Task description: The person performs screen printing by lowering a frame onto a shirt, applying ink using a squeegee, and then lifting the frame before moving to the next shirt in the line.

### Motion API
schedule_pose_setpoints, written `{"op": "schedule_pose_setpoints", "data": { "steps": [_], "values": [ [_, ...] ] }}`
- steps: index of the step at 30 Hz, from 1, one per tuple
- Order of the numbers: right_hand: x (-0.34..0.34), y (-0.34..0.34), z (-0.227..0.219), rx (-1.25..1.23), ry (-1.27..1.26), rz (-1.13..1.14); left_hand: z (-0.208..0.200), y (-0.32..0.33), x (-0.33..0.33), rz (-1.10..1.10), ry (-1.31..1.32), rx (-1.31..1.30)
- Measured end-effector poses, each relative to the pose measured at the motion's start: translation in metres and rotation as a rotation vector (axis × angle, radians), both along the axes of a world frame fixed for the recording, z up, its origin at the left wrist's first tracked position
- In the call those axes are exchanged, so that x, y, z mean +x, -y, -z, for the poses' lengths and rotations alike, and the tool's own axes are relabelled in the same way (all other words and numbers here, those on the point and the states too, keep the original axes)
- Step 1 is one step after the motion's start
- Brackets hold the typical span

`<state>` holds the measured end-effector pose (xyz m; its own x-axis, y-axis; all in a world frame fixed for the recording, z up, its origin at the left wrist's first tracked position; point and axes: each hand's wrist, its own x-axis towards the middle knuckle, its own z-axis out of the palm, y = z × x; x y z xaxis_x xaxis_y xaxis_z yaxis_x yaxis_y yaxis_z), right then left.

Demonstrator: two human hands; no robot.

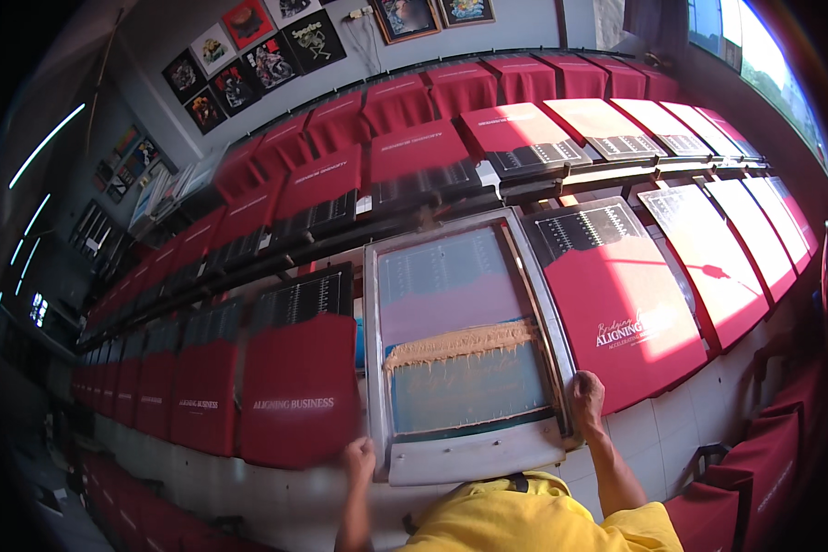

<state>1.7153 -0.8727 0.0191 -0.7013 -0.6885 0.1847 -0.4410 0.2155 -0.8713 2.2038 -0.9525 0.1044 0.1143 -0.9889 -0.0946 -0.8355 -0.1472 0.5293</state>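
A screen printing frame [373, 313] with a pale metal border lies in front of me, over one of the printing boards. A ridge of thick tan ink [460, 344] runs across its mesh, with a smeared bluish area [469, 391] below it. My right hand [587, 397] is closed on the frame's right edge near the lower corner. On the opposite side, my left hand [360, 458] is curled closed at the frame's lower left edge; its fingertips are hidden. Red fabric with pale printed lettering lies on the board to the left [299, 396] and the board to the right [630, 322].
Long rows of boards with red cloth [419, 152] stretch left and right beyond a dark rail [543, 189]. More red cloth hangs on boards at lower right [754, 478]. Framed pictures [248, 69] hang on the far wall. Sunlight falls from the window [764, 64].
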Motion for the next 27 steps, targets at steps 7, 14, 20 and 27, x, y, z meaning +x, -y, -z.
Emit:
{"op": "schedule_pose_setpoints", "data": {
  "steps": [7, 14, 20, 27],
  "values": [
    [0.036, -0.006, -0.088, 0.098, -0.412, -0.236, -0.063, -0.032, -0.03, 0.145, -0.323, -0.154],
    [0.106, -0.046, -0.115, 0.224, -0.784, -1.177, -0.016, -0.1, -0.069, 0.655, -0.535, 0.822],
    [0.129, -0.02, -0.134, 0.309, -0.771, -0.934, 0.031, -0.113, -0.106, 0.343, -0.968, 0.909],
    [0.125, 0.005, -0.146, 0.212, -0.819, -0.883, 0.009, -0.114, -0.115, 0.049, -1.276, 0.954]
  ]
}}
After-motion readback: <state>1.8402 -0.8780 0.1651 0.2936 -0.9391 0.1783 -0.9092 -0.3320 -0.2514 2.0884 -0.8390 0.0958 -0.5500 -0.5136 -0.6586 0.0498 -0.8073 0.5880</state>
